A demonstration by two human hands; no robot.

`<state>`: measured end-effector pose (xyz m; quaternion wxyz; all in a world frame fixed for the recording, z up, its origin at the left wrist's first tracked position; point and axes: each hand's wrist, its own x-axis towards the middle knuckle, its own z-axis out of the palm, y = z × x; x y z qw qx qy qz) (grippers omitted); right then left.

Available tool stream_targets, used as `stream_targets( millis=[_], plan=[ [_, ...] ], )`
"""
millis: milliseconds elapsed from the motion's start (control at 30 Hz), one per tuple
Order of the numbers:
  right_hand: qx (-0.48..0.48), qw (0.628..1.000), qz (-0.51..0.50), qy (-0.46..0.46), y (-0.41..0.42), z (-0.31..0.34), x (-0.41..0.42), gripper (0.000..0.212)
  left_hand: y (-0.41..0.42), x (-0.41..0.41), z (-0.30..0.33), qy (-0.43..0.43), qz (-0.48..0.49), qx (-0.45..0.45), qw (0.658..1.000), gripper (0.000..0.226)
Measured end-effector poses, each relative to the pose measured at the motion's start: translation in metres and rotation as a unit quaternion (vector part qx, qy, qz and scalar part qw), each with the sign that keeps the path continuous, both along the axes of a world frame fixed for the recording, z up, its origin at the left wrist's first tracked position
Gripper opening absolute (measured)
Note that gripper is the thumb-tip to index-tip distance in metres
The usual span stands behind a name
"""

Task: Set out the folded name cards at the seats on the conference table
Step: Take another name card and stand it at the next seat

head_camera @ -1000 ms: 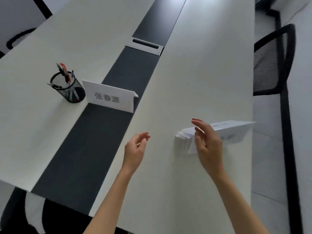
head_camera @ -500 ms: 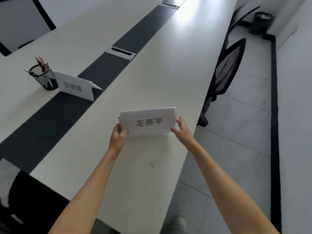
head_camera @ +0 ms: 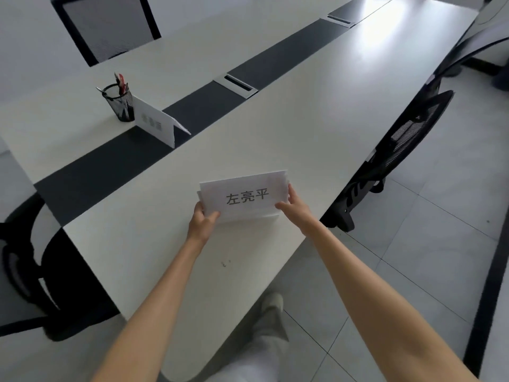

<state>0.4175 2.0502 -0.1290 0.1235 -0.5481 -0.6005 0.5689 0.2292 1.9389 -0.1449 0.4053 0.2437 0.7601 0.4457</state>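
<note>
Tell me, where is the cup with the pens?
The pen cup stands on the table's far left side, right beside the standing name card.

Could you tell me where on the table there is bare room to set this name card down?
The white table is bare between the held name card and the chair, and beyond. It is crowded by the pen cup and standing card.

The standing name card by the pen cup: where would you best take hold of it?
Probably pinch the folded top ridge of the standing name card from above. It stands as a tent, so its two faces slope apart, and the pen cup crowds its left end.
</note>
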Motion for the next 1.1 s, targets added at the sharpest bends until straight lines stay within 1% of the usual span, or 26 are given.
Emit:
stream_targets(
  millis=[67,200,233,300,367,467,533,633,733,867,967,1033,1100],
  plan=[
    [0.012,1.0,0.02,0.005,0.019,-0.001,-0.002,0.075,0.011,0.004,-0.004,-0.002,0.022,0.012,1.0,0.058],
    [0.038,0.997,0.066,-0.002,0.06,0.007,-0.007,0.083,0.042,0.023,-0.005,-0.009,0.078,0.021,0.997,0.054],
    [0.052,0.996,0.073,0.004,0.07,0.01,-0.008,0.085,0.049,0.028,-0.003,-0.01,0.088,0.026,0.996,0.06],
    [0.076,0.994,0.08,0.027,0.088,0.013,-0.01,0.087,0.064,0.033,0.0,0.002,0.088,0.024,0.996,0.08],
    [0.093,0.991,0.091,0.034,0.104,0.014,-0.012,0.086,0.074,0.032,0.004,0.026,0.083,0.018,0.996,0.086],
    [0.143,0.985,0.096,0.0,0.122,0.011,-0.012,0.071,0.085,0.028,0.009,0.083,0.092,0.035,0.992,0.072],
    [0.151,0.985,0.088,0.004,0.128,0.011,-0.01,0.063,0.092,0.029,0.01,0.086,0.116,0.047,0.988,0.063],
    [0.162,0.981,0.106,0.027,0.135,0.011,-0.009,0.061,0.099,0.037,0.008,0.078,0.177,0.07,0.979,0.06],
    [0.192,0.967,0.158,0.049,0.151,0.015,-0.011,0.062,0.109,0.048,0.012,0.108,0.241,0.091,0.96,0.06],
    [0.194,0.956,0.194,0.103,0.183,0.025,-0.018,0.06,0.131,0.065,0.027,0.123,0.327,0.115,0.93,0.066],
    [0.167,0.956,0.173,0.166,0.207,0.042,-0.027,0.053,0.148,0.07,0.046,0.141,0.377,0.153,0.902,0.063],
    [0.164,0.953,0.154,0.205,0.225,0.06,-0.034,0.049,0.161,0.069,0.063,0.163,0.377,0.193,0.891,0.059],
    [0.178,0.946,0.136,0.233,0.249,0.078,-0.041,0.051,0.18,0.062,0.082,0.173,0.358,0.221,0.89,0.058]
  ],
)
